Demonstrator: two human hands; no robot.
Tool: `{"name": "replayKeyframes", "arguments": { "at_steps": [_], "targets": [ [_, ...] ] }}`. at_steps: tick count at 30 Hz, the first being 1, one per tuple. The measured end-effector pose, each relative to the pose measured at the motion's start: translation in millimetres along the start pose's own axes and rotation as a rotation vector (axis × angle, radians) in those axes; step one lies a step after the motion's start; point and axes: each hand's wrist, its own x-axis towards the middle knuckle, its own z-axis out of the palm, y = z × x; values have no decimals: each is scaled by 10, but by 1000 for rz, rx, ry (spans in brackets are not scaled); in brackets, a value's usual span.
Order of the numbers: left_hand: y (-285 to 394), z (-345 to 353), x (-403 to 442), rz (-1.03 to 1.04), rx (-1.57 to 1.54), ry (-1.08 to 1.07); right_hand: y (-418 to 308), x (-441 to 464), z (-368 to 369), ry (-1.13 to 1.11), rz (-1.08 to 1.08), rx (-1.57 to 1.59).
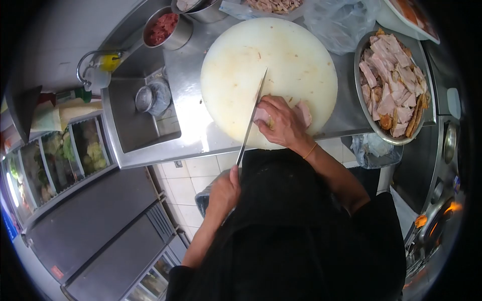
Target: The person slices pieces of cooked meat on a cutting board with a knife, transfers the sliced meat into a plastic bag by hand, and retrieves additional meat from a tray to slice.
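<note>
My left hand is closed round the handle of a long knife. The blade lies slantwise over a round white cutting board, its tip pointing away from me. Just right of the blade, my right hand presses down with curled fingers on a piece of pale pink cooked meat. The meat's edge touches or nearly touches the blade, and the rest is hidden under the fingers. Another slice of meat rests on the board beyond my right hand. Small scraps are scattered over the board.
On the right stands a metal bowl heaped with sliced meat. A pot of raw red meat and plastic bags sit at the back. A sink is on the left. Flames show at the far right.
</note>
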Motion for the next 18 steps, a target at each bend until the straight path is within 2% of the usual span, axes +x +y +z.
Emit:
{"name": "replayKeyframes", "arguments": {
  "at_steps": [2, 5, 11, 14, 17, 18],
  "targets": [
    [249, -199, 112, -82, -85, -1, -2, -76, -21, 11, -3, 6],
    [254, -277, -124, -32, -160, 34, 22, -78, -31, 55, -21, 11],
    [135, -305, -592, -149, -20, -12, 14, -71, -47, 32, -14, 39],
    [46, -19, -334, -29, -60, 10, 40, -109, -15, 21, -15, 28],
    [316, -75, 41, 22, -126, 14, 17, -112, -27, 6, -14, 33],
    [340, -102, 19, -17, -125, 15, 8, -104, -62, -2, -16, 37]
  ]
}}
